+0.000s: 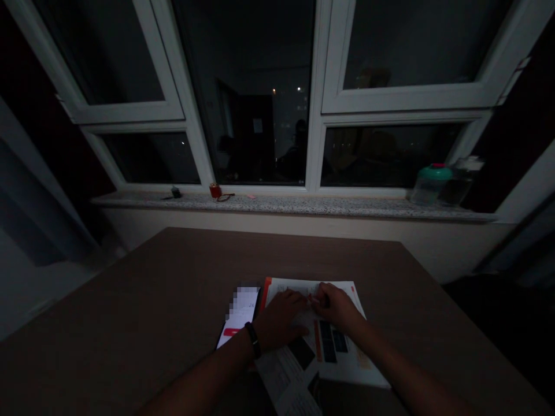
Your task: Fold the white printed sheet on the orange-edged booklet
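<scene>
A printed magazine or book with an orange edge strip lies on the table, with text and dark pictures on its page. A printed sheet slants across its lower left toward the bottom of the view. My left hand, a dark band on its wrist, rests flat over the pages with thumb and fingers stretched out. Close to its fingertips, my right hand is closed in a pinch. Something small and reddish shows at those fingers, too dim to name. Left of the magazine lies a phone with its screen lit.
The brown table reaches toward a stone windowsill. On the sill stand a small red container, a small dark object, a green-topped bottle and a clear bottle. Dark windows rise behind. The room is dim.
</scene>
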Motion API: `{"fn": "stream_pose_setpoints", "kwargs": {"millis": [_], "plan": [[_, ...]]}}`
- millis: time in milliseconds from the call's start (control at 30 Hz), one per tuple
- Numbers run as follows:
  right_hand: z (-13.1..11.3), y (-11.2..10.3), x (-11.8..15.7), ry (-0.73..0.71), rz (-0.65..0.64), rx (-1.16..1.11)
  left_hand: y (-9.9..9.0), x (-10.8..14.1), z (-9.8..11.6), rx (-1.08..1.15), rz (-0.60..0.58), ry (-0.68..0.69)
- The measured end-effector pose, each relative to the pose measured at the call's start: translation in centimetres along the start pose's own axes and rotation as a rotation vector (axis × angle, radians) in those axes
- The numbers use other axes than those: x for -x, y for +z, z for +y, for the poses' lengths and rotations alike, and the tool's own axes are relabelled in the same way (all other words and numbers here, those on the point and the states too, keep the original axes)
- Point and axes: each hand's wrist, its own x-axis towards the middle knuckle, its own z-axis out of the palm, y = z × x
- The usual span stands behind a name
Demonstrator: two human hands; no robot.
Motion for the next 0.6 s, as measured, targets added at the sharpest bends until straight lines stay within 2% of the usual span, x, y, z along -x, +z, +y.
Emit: {"fn": "stream_pose_setpoints", "kwargs": {"millis": [133,367,600], "plan": [[0.1,-0.1,0.1,-0.004,0.029,-0.015,0.0,0.2,0.1,0.037,0.015,0.008],[-0.6,-0.5,1.0,-0.137,-0.108,-0.063,-0.4,0.5,0.0,0.036,-0.046,0.073],[0.0,-0.1,0.2,-0.027,0.023,-0.028,0.2,0.4,-0.2,0.043,-0.007,0.071]]}}
